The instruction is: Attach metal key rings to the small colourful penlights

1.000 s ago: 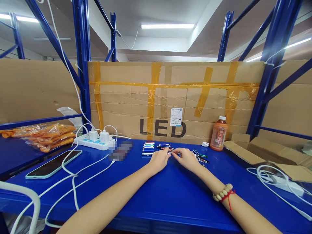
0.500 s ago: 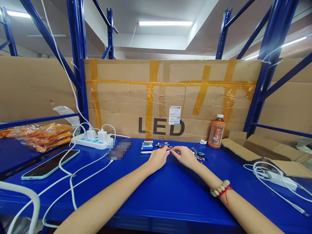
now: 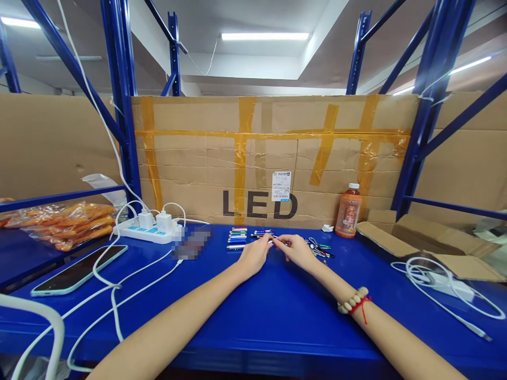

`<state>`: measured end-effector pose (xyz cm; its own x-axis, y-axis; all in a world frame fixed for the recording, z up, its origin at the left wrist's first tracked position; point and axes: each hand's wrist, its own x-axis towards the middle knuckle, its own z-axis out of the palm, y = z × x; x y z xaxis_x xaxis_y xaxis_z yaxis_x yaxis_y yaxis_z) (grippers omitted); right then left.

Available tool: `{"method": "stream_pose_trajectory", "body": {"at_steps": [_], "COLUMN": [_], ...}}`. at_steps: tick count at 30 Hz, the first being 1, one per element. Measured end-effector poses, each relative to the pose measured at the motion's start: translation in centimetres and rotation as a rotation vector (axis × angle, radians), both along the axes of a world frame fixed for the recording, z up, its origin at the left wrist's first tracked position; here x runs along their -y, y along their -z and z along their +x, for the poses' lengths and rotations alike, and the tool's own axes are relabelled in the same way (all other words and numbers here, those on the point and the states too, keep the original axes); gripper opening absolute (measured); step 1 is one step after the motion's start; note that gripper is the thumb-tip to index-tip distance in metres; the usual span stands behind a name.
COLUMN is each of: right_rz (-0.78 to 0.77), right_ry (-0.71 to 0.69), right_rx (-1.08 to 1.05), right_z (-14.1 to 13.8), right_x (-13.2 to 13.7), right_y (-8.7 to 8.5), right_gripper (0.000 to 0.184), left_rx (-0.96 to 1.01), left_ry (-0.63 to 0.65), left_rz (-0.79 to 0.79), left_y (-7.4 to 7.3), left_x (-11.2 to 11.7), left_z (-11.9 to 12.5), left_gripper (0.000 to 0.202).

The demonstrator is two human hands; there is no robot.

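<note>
My left hand and my right hand meet over the middle of the blue table, fingertips pinched together. A small piece between them is mostly covered by the fingers, so its kind does not show. Just left of my left hand, several slim pen-like sticks in blue, green, red and silver lie in a neat row. More blue sticks lie behind the fingers. Beside and behind my right hand spreads a loose pile of dark, green and silver pen-like pieces, partly hidden by that hand.
A bottle of orange drink and a crumpled white scrap stand at the back right. An open carton and a coiled white cable lie right. Leftward are a phone, a power strip and trailing white cords.
The whole view has shifted slightly, so things sit a little further left. Both hands stay together with fingertips pinched; the fingers have moved only slightly.
</note>
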<state>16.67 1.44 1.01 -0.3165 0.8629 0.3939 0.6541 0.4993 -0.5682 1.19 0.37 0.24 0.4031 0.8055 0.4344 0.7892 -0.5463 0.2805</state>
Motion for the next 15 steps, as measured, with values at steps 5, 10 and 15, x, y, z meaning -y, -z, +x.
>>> {"method": "stream_pose_trajectory", "body": {"at_steps": [5,10,15], "right_rz": [-0.131,-0.285,-0.349], "right_ry": [-0.058,-0.041,-0.017], "right_rx": [-0.248,-0.398,-0.454], "right_z": [0.09,0.02,-0.08], "right_x": [-0.95,-0.76,-0.35], "right_y": [0.57,0.36,0.11], "right_gripper": [0.046,0.042,0.038], "left_rx": [0.046,0.089,0.125], "left_ry": [0.027,0.082,0.112], "left_rz": [0.003,-0.009,-0.006], "left_y": [-0.02,-0.1,0.18], "left_x": [0.02,0.15,-0.24], "left_z": [0.05,0.18,0.21], "left_gripper": [0.027,0.033,0.034]}}
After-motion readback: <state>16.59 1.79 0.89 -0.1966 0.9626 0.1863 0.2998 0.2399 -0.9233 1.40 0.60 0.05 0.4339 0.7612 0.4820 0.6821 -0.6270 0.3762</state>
